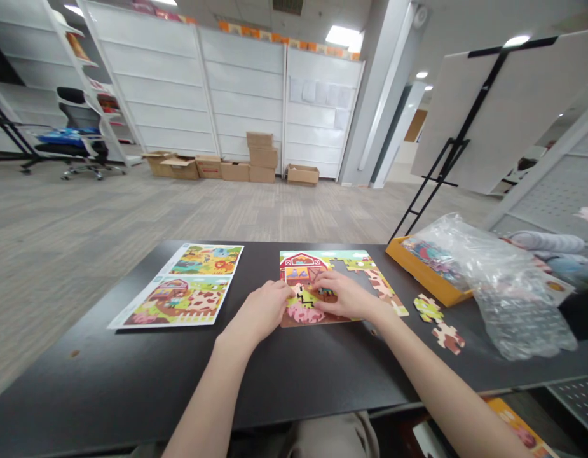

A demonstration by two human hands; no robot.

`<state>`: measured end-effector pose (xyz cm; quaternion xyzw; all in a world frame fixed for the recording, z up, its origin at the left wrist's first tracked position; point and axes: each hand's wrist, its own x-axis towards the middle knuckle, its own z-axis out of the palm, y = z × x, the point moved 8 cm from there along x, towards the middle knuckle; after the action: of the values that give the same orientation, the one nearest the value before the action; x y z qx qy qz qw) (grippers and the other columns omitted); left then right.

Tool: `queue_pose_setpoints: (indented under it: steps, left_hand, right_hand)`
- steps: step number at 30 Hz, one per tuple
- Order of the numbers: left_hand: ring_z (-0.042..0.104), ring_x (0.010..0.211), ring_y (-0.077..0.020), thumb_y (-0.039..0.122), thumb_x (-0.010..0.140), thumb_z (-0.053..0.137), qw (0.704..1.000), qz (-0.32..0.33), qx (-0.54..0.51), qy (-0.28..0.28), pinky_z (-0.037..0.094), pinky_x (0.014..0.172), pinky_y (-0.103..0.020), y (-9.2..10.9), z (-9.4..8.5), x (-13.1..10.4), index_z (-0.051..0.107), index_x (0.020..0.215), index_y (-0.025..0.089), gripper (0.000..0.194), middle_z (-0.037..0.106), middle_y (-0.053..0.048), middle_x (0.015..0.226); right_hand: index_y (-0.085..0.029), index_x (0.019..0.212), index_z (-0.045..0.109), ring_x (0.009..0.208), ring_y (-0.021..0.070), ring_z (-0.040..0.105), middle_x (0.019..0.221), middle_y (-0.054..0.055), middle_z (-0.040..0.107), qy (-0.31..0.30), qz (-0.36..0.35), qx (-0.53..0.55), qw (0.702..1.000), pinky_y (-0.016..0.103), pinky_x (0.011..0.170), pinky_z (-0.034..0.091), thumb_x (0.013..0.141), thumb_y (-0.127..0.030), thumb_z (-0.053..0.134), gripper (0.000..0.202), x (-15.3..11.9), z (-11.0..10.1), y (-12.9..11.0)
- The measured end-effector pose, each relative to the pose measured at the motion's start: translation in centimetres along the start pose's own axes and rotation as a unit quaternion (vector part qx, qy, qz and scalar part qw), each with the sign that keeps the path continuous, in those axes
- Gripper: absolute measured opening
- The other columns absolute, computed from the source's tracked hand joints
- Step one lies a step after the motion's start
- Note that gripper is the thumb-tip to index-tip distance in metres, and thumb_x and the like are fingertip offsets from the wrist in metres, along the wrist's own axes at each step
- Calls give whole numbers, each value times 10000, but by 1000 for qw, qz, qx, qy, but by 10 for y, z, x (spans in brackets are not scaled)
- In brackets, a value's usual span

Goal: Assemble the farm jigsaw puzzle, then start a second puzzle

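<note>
A partly filled farm jigsaw puzzle (300,313) lies on the black table, showing a red barn, a pink pig and brown cow patches. Dark gaps show in its upper right and between pieces near the pig. My left hand (267,310) is closed at the puzzle's left edge, fingertips pressed on the pieces there. From the right, my right hand (346,294) reaches over the middle, its thumb and fingers bent around a puzzle piece (326,294) that they partly cover. Two loose pieces, one green (428,308) and one brown and cream (448,338), lie to the right.
A reference sheet (179,302) with two printed pictures lies on the left of the table (170,375). On the right, a yellow box (424,275) holds more pieces, with clear bubble wrap (517,318) over and beside it. Behind stand cardboard boxes (234,170) and a board on a black stand (446,162).
</note>
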<state>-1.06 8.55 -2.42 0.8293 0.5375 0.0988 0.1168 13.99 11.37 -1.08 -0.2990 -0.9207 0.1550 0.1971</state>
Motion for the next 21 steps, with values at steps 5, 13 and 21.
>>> queue_pose_setpoints:
  steps: [5, 13, 21]
  left_hand:
    - [596, 1146, -255, 170, 957, 460, 1000, 3, 5, 3, 507, 975, -376, 4, -2, -1, 681, 1141, 224, 292, 667, -98, 1228]
    - [584, 1116, -275, 232, 982, 463, 1000, 5, 24, 1, 515, 934, -402, 8, 0, 1, 673, 1229, 271, 326, 643, -95, 1237]
    - [571, 1120, -263, 243, 990, 464, 999, 14, 41, 7, 495, 979, -400, 10, 2, -1, 664, 1260, 278, 338, 635, -88, 1238]
  right_hand:
    - [-206, 1123, 729, 1109, 243, 631, 1165, 103, 685, -4, -14, -3, 1000, 406, 1009, 501, 885, -265, 692, 248, -1, 2, 0]
    - [-207, 1146, 727, 1115, 251, 623, 1167, 112, 678, -14, -11, -13, 1000, 429, 1007, 506, 883, -198, 662, 271, -1, 3, 0]
    - [-179, 1147, 719, 1109, 251, 625, 1163, 125, 683, -13, -8, -19, 1000, 423, 996, 517, 886, -172, 646, 271, -1, 3, 0]
